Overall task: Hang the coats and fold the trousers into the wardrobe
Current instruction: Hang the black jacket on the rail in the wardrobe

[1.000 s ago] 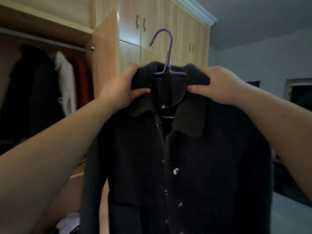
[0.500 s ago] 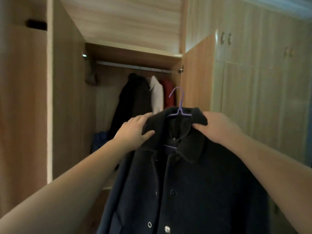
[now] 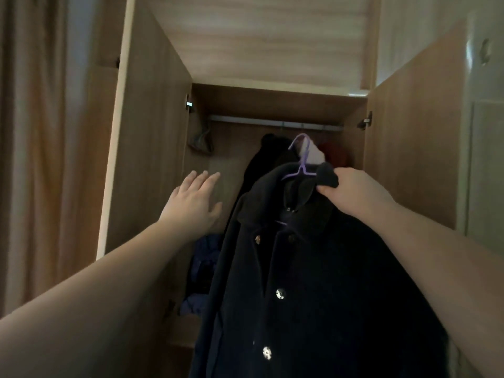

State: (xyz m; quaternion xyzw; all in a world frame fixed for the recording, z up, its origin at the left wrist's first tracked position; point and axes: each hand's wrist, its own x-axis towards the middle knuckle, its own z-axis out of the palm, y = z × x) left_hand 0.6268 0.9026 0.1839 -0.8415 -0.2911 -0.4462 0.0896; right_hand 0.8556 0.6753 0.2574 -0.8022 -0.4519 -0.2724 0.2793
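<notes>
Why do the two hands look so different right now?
The right hand pinches the dark coat at its collar, beside the purple hanger; the left hand holds nothing. The right hand's fingers are curled round the cloth; the left hand's fingers are straight and spread. The right hand bears the coat's weight; the left hand reaches free toward the open wardrobe. Both are bare and raised in front of the wardrobe.

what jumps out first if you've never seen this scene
A dark coat on a purple hanger fills the centre and right, gripped at the collar by the right hand. The left hand reaches open toward the wardrobe, where clothes hang under the rail.
</notes>
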